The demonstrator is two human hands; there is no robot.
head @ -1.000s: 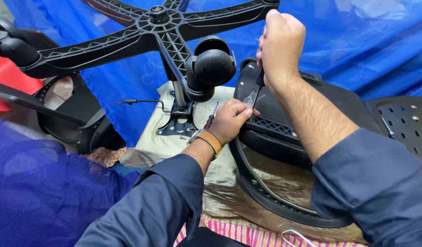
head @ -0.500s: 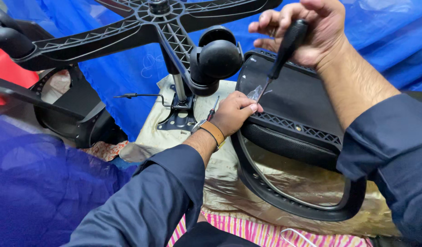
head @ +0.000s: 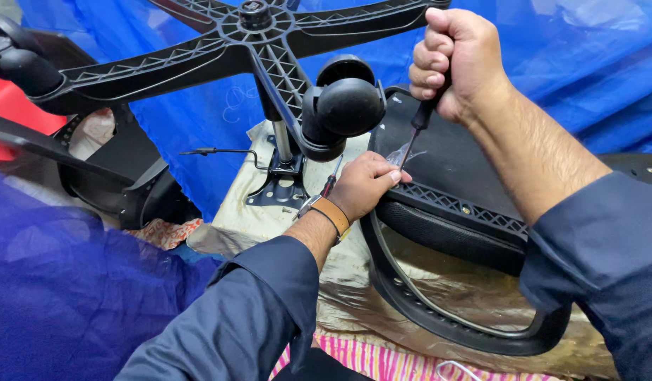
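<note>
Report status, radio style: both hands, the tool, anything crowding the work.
Right hand fisted on screwdriver, tip down at chair part. Left hand steadies beside tip. Caster wheel hangs close alongside.

Screwdriver (head: 419, 127): dark handle wrapped in right hand (head: 456, 60), fist closed round it; thin metal shaft slants down and left, tip at clear plastic scrap beside left hand (head: 365, 185) fingertips; black armrest piece (head: 446, 190): flat dark panel, ribbed lattice edge with small screws, lying tilted over curved black loop frame; left hand rests on its near-left edge, fingers curled, pinning it; second tool (head: 331, 182) with red-black handle pokes out from under left hand, kind unclear.
</note>
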